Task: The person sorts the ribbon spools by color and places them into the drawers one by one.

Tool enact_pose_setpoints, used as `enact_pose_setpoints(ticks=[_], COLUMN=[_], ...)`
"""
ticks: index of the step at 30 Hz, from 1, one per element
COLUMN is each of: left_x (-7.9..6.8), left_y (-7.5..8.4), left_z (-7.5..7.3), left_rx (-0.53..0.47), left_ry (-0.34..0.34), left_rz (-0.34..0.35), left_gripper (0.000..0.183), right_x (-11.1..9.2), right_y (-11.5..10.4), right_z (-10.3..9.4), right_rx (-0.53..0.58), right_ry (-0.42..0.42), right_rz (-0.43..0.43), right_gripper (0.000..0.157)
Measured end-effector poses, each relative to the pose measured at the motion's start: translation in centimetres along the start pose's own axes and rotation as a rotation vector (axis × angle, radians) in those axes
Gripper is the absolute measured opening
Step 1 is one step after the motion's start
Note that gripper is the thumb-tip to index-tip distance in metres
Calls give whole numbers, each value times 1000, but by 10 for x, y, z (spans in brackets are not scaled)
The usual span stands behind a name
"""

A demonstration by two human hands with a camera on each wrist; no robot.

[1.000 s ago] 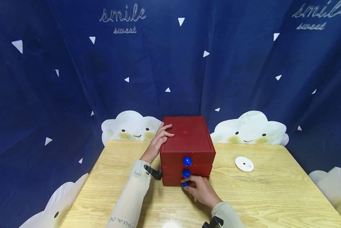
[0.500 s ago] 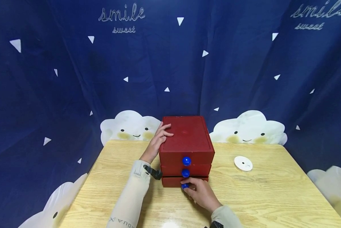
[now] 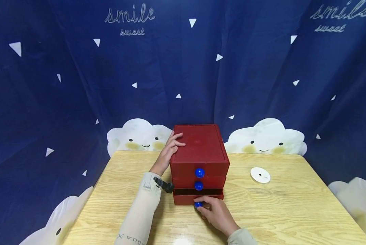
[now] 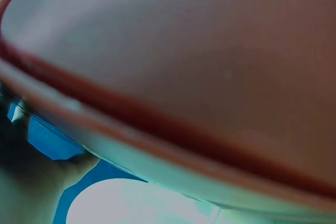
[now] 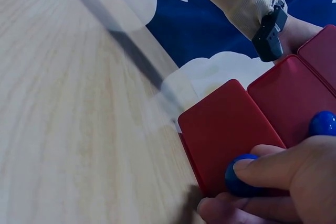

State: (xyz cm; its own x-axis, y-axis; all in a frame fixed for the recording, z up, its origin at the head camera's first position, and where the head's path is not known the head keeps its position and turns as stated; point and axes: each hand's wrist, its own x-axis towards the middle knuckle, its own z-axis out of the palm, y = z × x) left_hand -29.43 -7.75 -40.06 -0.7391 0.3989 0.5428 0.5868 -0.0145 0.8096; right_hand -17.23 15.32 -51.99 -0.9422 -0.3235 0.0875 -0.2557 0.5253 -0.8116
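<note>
A red drawer box (image 3: 199, 143) with three stacked drawers stands on the table, each front bearing a round blue knob. My right hand (image 3: 215, 212) pinches the lowest blue knob (image 3: 198, 204) between thumb and fingers. That bottom drawer (image 3: 183, 200) is pulled partway out, and a dark gap shows above its front. The middle knob (image 3: 198, 185) and top knob (image 3: 199, 173) sit on closed drawers. My left hand (image 3: 170, 151) rests on the box's upper left edge, fingers spread over the top. In the right wrist view, the thumb lies on the knob (image 5: 239, 178).
A flat white disc (image 3: 260, 175) with a small dark centre lies on the wooden table (image 3: 280, 204), right of the box. A dark blue curtain (image 3: 176, 61) with white triangles and clouds hangs behind and at both sides.
The bottom drawer has slid out toward me, with my right hand drawing its knob along. The dark gap above its front has widened. My left hand stays on the box.
</note>
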Motion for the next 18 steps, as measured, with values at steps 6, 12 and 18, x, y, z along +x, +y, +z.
enact_pose_setpoints(ticks=[6, 12, 18], left_x=[0, 0, 0], left_y=[1, 0, -1], left_z=[0, 1, 1], left_rx=[2, -12, -18], left_ry=[8, 7, 22], left_rz=[-1, -5, 17], left_gripper=[35, 34, 34], right_x=[-8, -17, -24], right_y=[0, 1, -1], right_z=[3, 5, 9], right_rx=[-2, -8, 18], right_ry=[9, 24, 37], right_rz=[-3, 0, 2], right_gripper=[24, 25, 24])
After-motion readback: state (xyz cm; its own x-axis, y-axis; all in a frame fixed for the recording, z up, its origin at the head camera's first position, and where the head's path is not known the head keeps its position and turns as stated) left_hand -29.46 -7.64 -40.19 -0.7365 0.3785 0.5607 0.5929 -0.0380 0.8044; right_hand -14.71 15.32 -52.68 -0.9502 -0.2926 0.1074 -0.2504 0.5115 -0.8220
